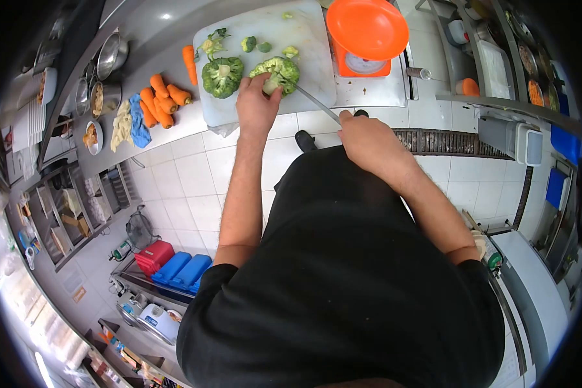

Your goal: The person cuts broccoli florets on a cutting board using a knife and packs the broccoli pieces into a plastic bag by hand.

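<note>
A broccoli head (279,66) lies stem side up on the white cutting board (310,39). My left hand (257,107) grips its near left edge with the fingers and thumb. In my right hand (372,143) is a knife (318,103), its handle wrapped by my fingers. The blade slants up and left, and its tip reaches the stem area of the broccoli. Whether it has cut in I cannot tell. Left of my left hand sits a second broccoli head (222,77), also stem up. Small broccoli florets (248,44) are scattered toward the board's far side.
An orange kitchen scale (367,29) with a wide pan stands right of the board. Several carrots (156,102), a blue cloth (139,121) and metal bowls (112,55) are on the steel counter (165,58) to the left. A floor drain (452,143) lies below right.
</note>
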A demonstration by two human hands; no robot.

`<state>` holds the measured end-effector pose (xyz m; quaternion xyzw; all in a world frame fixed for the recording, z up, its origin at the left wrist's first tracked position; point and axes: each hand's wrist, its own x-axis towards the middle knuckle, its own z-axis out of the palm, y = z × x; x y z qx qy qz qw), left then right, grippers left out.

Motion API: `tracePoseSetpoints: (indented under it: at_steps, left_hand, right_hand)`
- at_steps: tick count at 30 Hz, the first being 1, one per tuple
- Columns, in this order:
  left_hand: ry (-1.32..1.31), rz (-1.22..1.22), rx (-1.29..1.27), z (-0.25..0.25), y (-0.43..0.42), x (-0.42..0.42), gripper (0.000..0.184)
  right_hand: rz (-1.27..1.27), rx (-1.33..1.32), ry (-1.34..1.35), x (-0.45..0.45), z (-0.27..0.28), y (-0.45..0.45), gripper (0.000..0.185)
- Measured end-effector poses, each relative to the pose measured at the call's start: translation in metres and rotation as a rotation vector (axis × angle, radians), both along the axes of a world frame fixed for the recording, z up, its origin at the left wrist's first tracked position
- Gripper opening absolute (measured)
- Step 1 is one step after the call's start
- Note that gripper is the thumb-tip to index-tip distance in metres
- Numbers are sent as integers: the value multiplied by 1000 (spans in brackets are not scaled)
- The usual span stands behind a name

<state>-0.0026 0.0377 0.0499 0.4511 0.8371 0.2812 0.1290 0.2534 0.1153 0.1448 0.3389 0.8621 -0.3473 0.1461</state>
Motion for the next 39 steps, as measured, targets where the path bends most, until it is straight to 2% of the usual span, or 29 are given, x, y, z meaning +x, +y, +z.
tracePoseSetpoints:
  at_steps: [4, 12, 17, 26, 29, 32, 39]
  left_hand:
    - [-7, -20, 5, 2, 0, 0, 41]
    - [38, -82, -10, 2, 1, -22, 45]
    - [113, -66, -24, -1, 7, -28, 47]
    - [-266, 186, 6, 3, 20, -30, 52]
    - [-365, 202, -46, 13, 21, -30, 56]
    - [-535, 230, 48, 0, 18, -30, 58]
    - [-672, 283, 77, 0, 18, -25, 61]
  right_hand:
    - [13, 72, 16, -4, -14, 3, 31]
    - [55, 95, -27, 1, 15, 23, 31]
    - [26, 135, -2, 3, -5, 37, 30]
    - [-84, 79, 96, 15, 13, 42, 29]
    - [-33, 27, 72, 23, 20, 30, 29]
    - [-3, -11, 67, 26, 14, 21, 28]
    - [-5, 37, 78, 21, 3, 4, 27]
